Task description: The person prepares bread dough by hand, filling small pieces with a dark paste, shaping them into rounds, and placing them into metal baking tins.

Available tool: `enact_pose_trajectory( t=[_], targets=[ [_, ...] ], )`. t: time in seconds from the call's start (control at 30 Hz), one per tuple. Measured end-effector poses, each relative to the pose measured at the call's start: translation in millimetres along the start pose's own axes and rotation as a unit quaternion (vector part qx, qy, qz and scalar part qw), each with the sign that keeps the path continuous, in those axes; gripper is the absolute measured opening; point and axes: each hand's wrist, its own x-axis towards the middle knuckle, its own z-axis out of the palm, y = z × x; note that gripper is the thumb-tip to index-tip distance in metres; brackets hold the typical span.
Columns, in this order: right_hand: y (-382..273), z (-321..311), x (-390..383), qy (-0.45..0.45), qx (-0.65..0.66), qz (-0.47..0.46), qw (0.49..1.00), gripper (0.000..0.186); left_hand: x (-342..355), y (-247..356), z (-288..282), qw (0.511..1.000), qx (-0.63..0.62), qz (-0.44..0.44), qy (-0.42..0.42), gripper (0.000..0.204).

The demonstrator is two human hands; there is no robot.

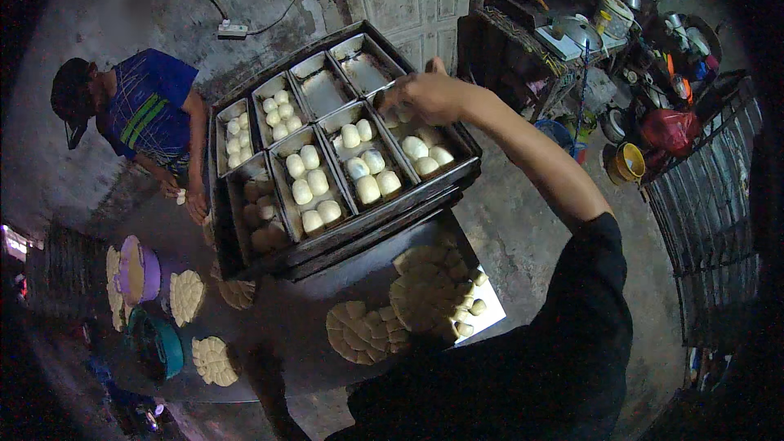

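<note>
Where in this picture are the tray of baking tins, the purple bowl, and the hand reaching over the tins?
Tray of baking tins [245, 265]: head view, on its dark front-left rim.
Purple bowl [149, 273]: head view, on its outer wall.
Right hand [420, 96]: head view, on the back of the hand, above the far-right tin.

The dark tabletop [302, 318] carries a stack of black baking trays [343, 233] divided into compartments. Flat rounds of scored dough [363, 332] lie on it near the trays. A purple bowl [139, 271] and a teal bowl [159, 347] stand at its left end.
</note>
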Motion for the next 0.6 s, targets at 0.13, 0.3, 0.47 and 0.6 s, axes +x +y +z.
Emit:
enact_pose_trajectory(
  t=[0.13,0.3,0.47,0.6],
  targets=[
    [-6,14,-26,-0.066,-0.006,-0.055,0.996,0.030,-2,10,8,0.999,0.025,0.015,-0.040,0.030],
    [-1,-1,-21,0.013,0.067,-0.027,0.997,0.039,-15,25,20,0.995,0.050,0.047,-0.077,0.030],
    [-5,24,-50,0.228,0.039,-0.061,0.971,0.030,-28,26,27,0.988,0.082,0.054,-0.122,0.030],
    [-62,34,-164,0.450,0.194,0.174,0.855,0.028,-45,49,39,0.984,0.002,0.050,-0.173,0.030]
  ],
)
